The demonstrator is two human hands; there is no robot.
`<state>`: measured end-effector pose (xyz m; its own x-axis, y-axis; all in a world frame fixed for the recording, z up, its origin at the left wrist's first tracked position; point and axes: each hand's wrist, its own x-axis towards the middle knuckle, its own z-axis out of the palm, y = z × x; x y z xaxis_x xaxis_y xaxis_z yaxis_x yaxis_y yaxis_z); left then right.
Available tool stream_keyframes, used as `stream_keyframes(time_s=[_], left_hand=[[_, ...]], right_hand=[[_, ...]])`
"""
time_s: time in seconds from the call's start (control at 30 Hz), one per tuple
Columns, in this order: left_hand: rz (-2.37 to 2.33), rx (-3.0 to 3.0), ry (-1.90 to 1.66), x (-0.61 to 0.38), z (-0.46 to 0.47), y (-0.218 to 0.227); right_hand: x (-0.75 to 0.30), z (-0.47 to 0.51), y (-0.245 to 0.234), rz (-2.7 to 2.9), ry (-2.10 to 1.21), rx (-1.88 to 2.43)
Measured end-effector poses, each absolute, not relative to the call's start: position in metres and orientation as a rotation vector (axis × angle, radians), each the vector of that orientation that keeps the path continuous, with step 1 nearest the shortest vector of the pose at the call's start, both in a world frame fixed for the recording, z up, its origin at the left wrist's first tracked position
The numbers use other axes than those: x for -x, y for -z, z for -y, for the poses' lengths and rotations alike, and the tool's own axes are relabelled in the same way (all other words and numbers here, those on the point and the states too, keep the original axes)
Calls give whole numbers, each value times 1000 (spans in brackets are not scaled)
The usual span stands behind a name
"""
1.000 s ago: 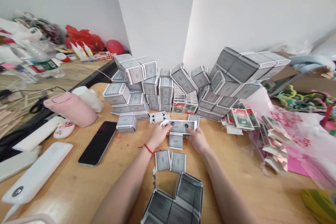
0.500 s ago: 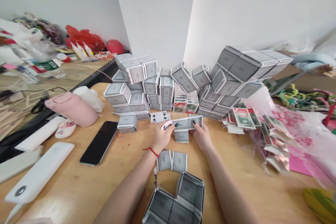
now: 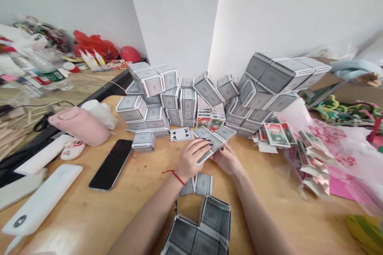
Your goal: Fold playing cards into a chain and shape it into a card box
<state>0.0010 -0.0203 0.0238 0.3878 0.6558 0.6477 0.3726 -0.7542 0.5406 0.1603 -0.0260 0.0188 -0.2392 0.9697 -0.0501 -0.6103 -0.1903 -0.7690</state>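
Observation:
My left hand (image 3: 191,158) and my right hand (image 3: 226,159) together grip a folded piece of grey patterned playing cards (image 3: 213,141), tilted just above the wooden table (image 3: 125,203). The left fingers lie over its near side; the right hand holds it from below on the right. Two folded grey cards (image 3: 201,184) lie flat just in front of my wrists. An open box built of grey cards (image 3: 199,233) stands at the near edge. A face-up clubs card (image 3: 180,134) rests to the left of my hands.
A heap of grey card cubes (image 3: 209,91) is stacked against the wall behind my hands. On the left lie a black phone (image 3: 111,163), a pink pouch (image 3: 79,125) and a white power bank (image 3: 42,199). Red-green card packs (image 3: 277,133) and plastic bags (image 3: 335,147) crowd the right.
The card piece, held level between both hands before, is now turned and tilted. My left hand has moved over its top and my right hand has dropped below it.

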Motion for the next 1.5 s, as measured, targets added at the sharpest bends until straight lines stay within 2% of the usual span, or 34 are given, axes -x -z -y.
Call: stream_keyframes(time_s=[0.1, 0.2, 0.33, 0.47, 0.6, 0.77, 1.07, 1.5], left_hand=[[-878, -2383, -1271, -1, 19, -25], [-928, -2295, -1424, 0, 20, -21], [-1029, -1658, -1703, 1, 12, -7], [-845, -892, -1461, 2, -4, -3], [-532, -526, -1065, 4, -7, -14], [-281, -487, -845, 5, 1, -19], [-331, -179, -1179, 8, -9, -16], [-300, -239, -1229, 6, -7, -26]], right_hand=[[-158, 25, -19, 716, -1656, 709], [-161, 22, -17, 701, -1637, 689], [-164, 22, -17, 740, -1615, 720], [-159, 25, -17, 802, -1650, 762], [-150, 26, -14, 959, -1719, 850], [-146, 26, -7, 1012, -1719, 976], [-144, 33, -8, 1035, -2174, 763], [-128, 29, -13, 1118, -1833, 1190]])
